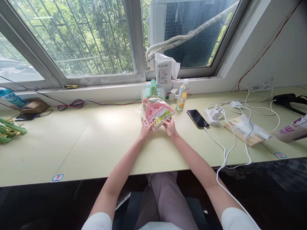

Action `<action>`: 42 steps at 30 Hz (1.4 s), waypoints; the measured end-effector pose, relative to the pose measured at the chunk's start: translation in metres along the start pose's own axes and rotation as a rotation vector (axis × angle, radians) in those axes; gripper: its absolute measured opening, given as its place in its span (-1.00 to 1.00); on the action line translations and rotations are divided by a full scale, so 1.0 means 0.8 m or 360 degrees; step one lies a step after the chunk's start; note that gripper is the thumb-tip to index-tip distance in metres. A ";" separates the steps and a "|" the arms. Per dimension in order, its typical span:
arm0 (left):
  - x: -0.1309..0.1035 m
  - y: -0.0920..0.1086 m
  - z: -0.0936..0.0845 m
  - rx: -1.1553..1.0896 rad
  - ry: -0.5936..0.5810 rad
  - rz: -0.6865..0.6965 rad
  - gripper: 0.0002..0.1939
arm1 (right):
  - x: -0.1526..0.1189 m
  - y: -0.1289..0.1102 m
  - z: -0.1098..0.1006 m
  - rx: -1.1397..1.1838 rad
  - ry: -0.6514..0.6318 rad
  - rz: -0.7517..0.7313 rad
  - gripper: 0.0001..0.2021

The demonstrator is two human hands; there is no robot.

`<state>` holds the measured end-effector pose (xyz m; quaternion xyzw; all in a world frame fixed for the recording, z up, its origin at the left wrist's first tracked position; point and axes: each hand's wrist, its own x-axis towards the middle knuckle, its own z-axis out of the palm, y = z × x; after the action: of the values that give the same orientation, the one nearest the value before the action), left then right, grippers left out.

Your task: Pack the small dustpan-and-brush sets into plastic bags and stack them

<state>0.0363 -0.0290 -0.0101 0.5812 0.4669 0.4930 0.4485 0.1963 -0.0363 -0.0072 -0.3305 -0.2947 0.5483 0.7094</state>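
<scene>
Left hand (145, 129): holding the lower left edge of a pink mini dustpan-and-brush set (151, 107).
Right hand (170, 127): holding its lower right corner.
Dustpan position: tilted, between both hands, over the pale green table (105, 137).
Behind it: green-handled pieces (153, 90) in clear plastic.
To the right: fruit-drink bottle (183, 95), then black smartphone (198, 118) with white cable (213, 140).
</scene>
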 end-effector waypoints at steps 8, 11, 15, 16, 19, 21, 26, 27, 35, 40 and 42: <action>-0.002 0.008 -0.018 0.1075 0.0280 0.0748 -0.30 | 0.001 0.003 -0.001 -0.0032 -0.0028 0.0007 -0.59; -0.002 0.008 -0.020 0.1285 0.0166 0.0788 -0.55 | 0.000 0.003 -0.001 -0.0042 -0.0034 0.0015 -0.59; -0.005 0.013 -0.019 0.1412 0.0188 0.0894 -0.61 | 0.000 0.002 0.000 -0.0031 -0.0040 0.0023 -0.58; -0.006 0.015 -0.020 0.1434 0.0182 0.0918 -0.61 | 0.000 0.001 0.000 -0.0025 -0.0035 0.0022 -0.58; -0.006 0.018 -0.021 0.1507 0.0143 0.0947 -0.59 | 0.000 0.001 0.000 -0.0028 -0.0032 0.0018 -0.58; -0.004 0.016 -0.022 0.1562 0.0123 0.0926 -0.59 | 0.000 0.001 0.000 -0.0048 -0.0050 0.0016 -0.58; -0.003 0.015 -0.024 0.1687 0.0115 0.0845 -0.65 | -0.002 0.003 0.000 -0.0108 -0.0098 0.0030 -0.60; -0.004 0.016 -0.024 0.1709 0.0117 0.0829 -0.66 | -0.002 0.004 0.000 -0.0118 -0.0104 0.0032 -0.60; -0.012 0.023 -0.019 0.1826 0.0254 0.0787 -0.53 | -0.002 0.005 -0.001 -0.0140 -0.0199 0.0014 -0.54; -0.006 0.014 -0.019 0.1767 0.0178 0.0718 -0.63 | -0.005 0.009 0.001 -0.0198 -0.0257 0.0052 -0.55; -0.004 0.011 -0.020 0.1691 0.0174 0.0721 -0.59 | -0.007 0.009 0.003 -0.0194 -0.0248 0.0075 -0.55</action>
<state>0.0210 -0.0327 -0.0001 0.7858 0.5368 0.3039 -0.0464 0.1893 -0.0400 -0.0117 -0.3362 -0.3738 0.5700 0.6499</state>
